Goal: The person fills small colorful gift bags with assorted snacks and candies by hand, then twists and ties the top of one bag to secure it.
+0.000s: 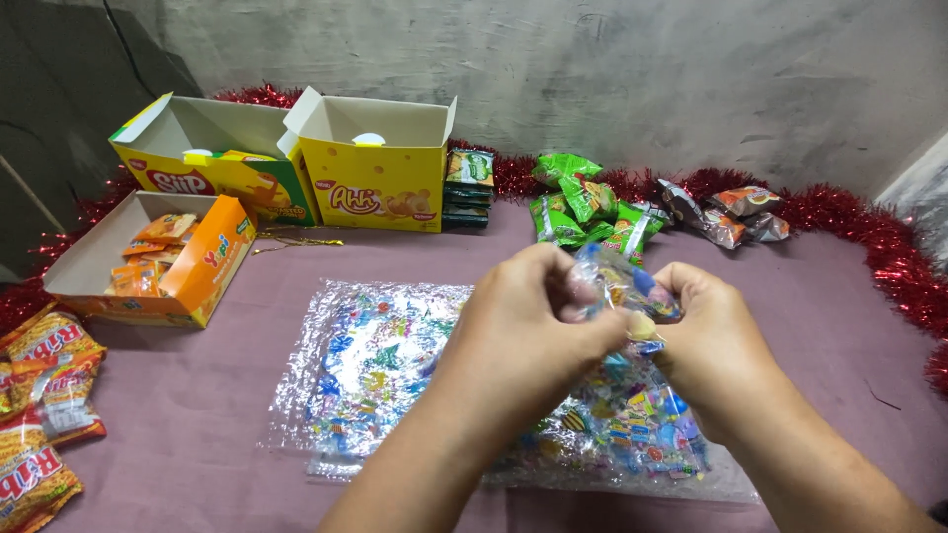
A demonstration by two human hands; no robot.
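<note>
Both hands, left hand (538,321) and right hand (706,331), pinched one small printed bag (624,288) above the desk (197,415); filling looked underway; next needed steady twisting.

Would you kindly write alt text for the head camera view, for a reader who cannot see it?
Two bare hands, left hand and right hand, pinch a small clear printed bag between them above a stack of colourful cellophane bags on a mauve table. Open snack boxes, yellow and orange, stand at the back left, with green packets behind and red tinsel along the edge.
</note>
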